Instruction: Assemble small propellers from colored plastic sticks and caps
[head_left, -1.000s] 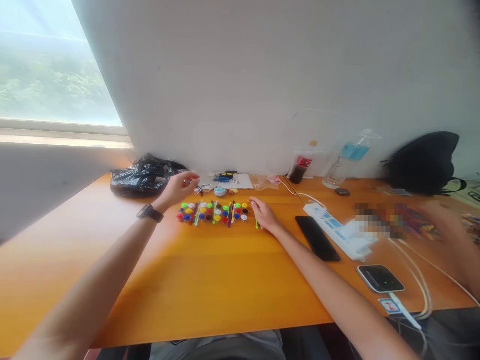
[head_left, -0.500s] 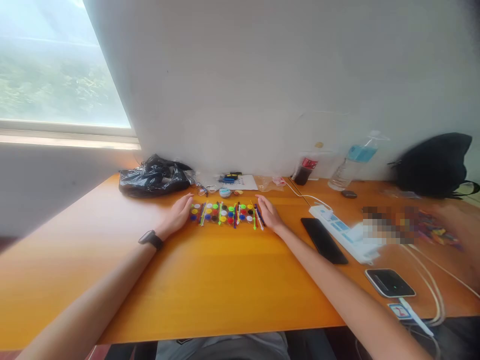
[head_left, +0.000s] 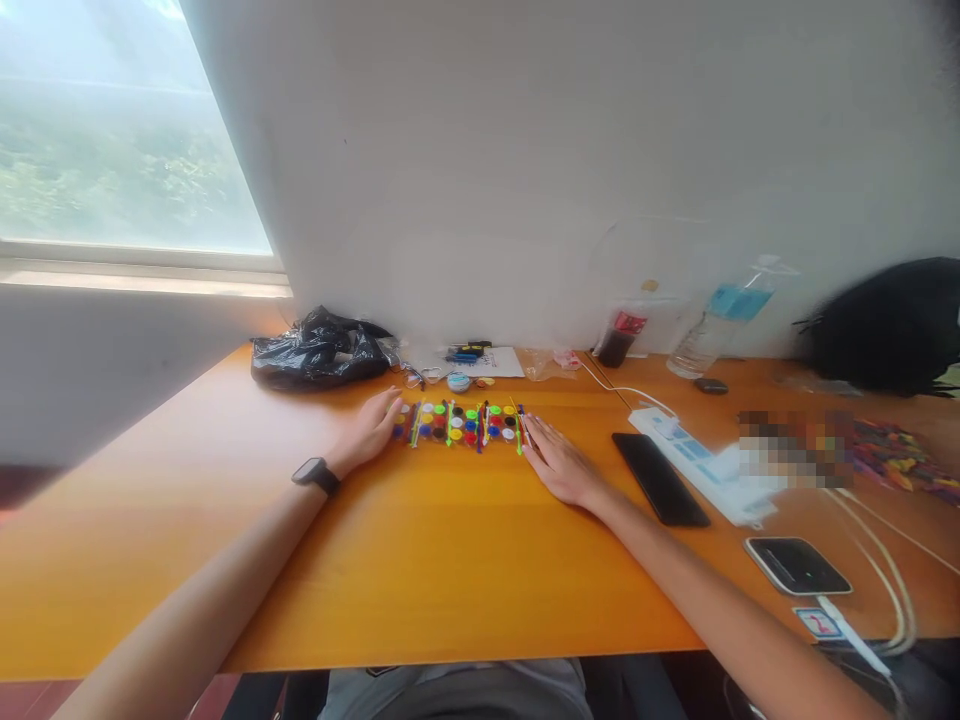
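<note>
Small round discs (head_left: 470,425) in white, yellow, blue, red, green and black lie in short columns on the table. Thin coloured sticks with arrow-like ends (head_left: 451,424) stand between the columns. At the left end of this row is my left hand (head_left: 369,430), its fingers stretched forward along the discs and partly covering them. My right hand (head_left: 561,464) lies palm down at the right end, fingers extended, its fingertips by the last sticks. Neither hand grips anything. I cannot tell whether the fingertips touch the pieces.
Behind the row are a black plastic bag (head_left: 322,350), a small round tin (head_left: 458,382) and a paper sheet (head_left: 501,362). To the right lie a phone (head_left: 660,480), a white power strip (head_left: 697,462), a charger pad (head_left: 798,566) with cables, and a water bottle (head_left: 701,340).
My right hand has turned from standing on its edge to lying flat, palm down. My left hand stays by the left end. A blurred hand at the far right has gone from view.
</note>
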